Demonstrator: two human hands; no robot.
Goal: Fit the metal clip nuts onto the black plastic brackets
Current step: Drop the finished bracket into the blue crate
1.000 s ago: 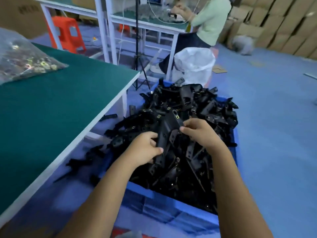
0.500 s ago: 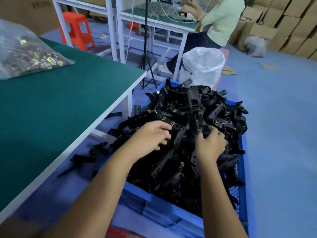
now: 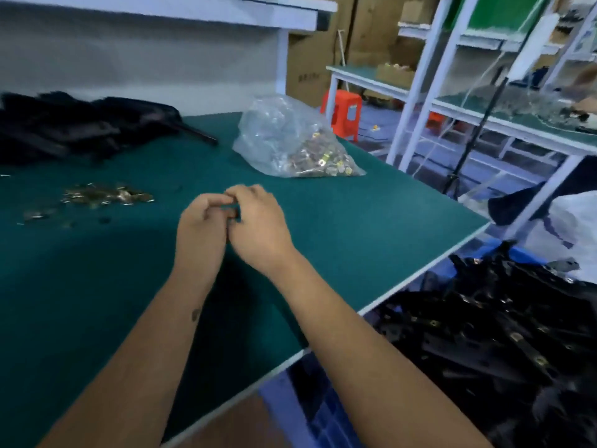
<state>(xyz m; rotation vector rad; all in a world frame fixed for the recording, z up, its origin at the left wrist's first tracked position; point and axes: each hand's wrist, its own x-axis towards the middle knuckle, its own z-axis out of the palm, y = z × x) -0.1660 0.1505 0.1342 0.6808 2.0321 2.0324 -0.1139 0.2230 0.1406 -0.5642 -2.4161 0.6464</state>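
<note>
My left hand [image 3: 202, 224] and my right hand [image 3: 258, 221] meet above the green table [image 3: 355, 221], fingers curled and fingertips touching. A small dark piece [image 3: 234, 215] shows between them, too blurred to name. Loose metal clip nuts [image 3: 106, 195] lie in a small heap to the left of my hands. A clear bag of clip nuts [image 3: 290, 140] sits behind them. Black plastic brackets [image 3: 74, 124] are piled at the back left of the table. More brackets [image 3: 500, 334], with nuts fitted, fill the blue crate [image 3: 290, 402] on the floor to the right.
The table's white edge runs diagonally past my right forearm, with the crate just below it. A white sack [image 3: 575, 227] stands behind the crate. An orange stool [image 3: 342, 111], a tripod [image 3: 468, 137] and white-framed benches stand further back, before cardboard boxes.
Both hands have left the bracket heap in the crate and come together over the table. My view has swung left, from the crate to the tabletop.
</note>
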